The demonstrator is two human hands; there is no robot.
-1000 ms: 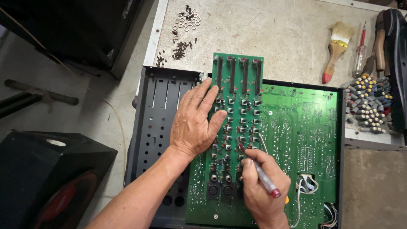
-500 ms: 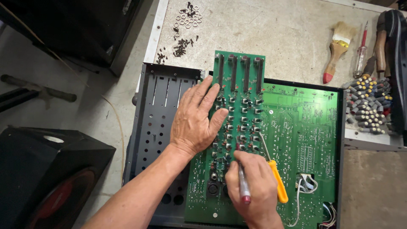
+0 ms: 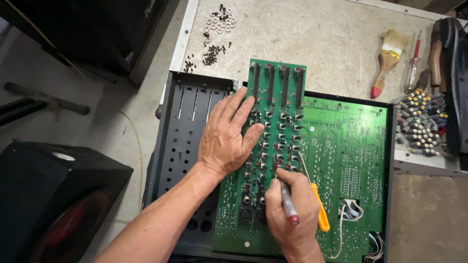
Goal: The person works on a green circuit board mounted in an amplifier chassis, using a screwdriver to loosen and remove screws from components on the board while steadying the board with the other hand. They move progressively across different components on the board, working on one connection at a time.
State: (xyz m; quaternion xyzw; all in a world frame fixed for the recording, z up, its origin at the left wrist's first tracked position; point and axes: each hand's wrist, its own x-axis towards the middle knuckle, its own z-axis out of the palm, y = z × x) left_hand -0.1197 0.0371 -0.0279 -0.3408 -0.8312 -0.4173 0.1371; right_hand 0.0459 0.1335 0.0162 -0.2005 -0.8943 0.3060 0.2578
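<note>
Hands: flat left hand (image 3: 225,141) presses green circuit board (image 3: 341,156); right hand (image 3: 291,214) grips slim pen (image 3: 288,207).

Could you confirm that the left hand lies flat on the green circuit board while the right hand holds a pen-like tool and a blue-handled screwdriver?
Not quite: in the head view the screwdriver has an orange handle, not blue. The rest holds: the left hand lies flat on the green circuit board, and the right hand holds the pen-like tool too.

grey worktop (image 3: 312,44) bears brush (image 3: 386,62), screws (image 3: 210,52), washers (image 3: 220,19).
</note>
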